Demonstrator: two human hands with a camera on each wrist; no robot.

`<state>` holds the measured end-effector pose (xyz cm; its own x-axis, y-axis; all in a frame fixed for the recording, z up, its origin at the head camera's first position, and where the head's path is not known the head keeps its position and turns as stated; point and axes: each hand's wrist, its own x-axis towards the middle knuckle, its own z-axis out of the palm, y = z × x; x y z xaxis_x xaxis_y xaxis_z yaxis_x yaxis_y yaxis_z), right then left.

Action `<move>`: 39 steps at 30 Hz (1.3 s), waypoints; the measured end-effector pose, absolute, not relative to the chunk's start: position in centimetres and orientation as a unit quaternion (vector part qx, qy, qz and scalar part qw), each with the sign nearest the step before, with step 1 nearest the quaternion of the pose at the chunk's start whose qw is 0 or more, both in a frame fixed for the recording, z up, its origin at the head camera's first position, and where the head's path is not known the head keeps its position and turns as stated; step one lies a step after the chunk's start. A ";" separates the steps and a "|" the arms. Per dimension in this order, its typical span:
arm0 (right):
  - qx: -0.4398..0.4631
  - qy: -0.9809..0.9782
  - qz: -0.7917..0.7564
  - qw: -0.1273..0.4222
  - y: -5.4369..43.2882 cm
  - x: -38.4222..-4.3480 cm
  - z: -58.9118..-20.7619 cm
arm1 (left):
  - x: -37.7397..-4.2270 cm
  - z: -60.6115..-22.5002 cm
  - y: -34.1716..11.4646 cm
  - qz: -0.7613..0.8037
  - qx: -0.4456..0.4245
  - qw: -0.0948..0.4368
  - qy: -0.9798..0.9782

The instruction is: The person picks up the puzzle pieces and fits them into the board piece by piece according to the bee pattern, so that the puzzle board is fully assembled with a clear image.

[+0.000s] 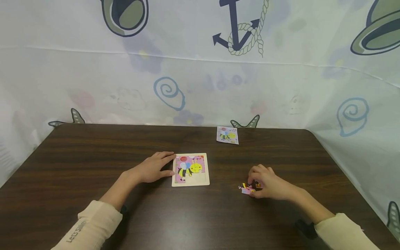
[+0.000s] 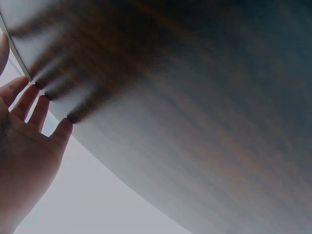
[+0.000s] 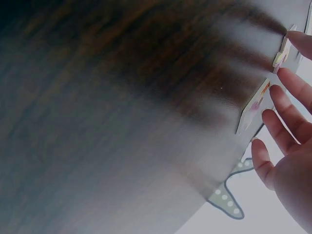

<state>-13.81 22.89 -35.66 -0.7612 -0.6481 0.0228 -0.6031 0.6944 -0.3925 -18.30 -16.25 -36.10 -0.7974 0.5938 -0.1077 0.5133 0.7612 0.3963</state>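
A square wooden jigsaw board (image 1: 200,181) with a yellow-and-black bee picture lies on the dark table, its lower right part bare wood. My left hand (image 1: 150,169) rests flat at its left side, forefinger at the top left corner and thumb on the left edge. In the left wrist view the fingers (image 2: 36,109) are spread and straight. Over to the right, my right hand (image 1: 270,184) pinches a pink jigsaw piece (image 1: 246,190) between thumb and forefinger, down at the tabletop. A second jigsaw piece (image 3: 252,108) lies under the other fingers, partly hidden by the hand in the head view.
A small paper card (image 1: 227,135) with the same bee picture lies near the table's back edge. Behind the dark wood-grain table (image 1: 193,222) hangs a pale curtain (image 1: 200,86) printed with shells and an anchor.
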 end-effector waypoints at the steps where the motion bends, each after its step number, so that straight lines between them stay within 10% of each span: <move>1: -0.340 0.918 -0.193 0.059 22.9 -13.8 -35.7 | -18.3 -36.1 -16.2 0.176 0.297 0.114 0.931; 39: -0.348 0.909 -0.214 0.081 22.2 -15.1 -35.2 | -18.4 -36.2 -16.2 0.179 0.294 0.113 0.932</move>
<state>-15.13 22.15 -35.17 -0.7442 -0.6679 0.0010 -0.5982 0.6659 -0.4457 -18.39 -16.24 -36.22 -0.8023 0.5877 -0.1049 0.5071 0.7636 0.3996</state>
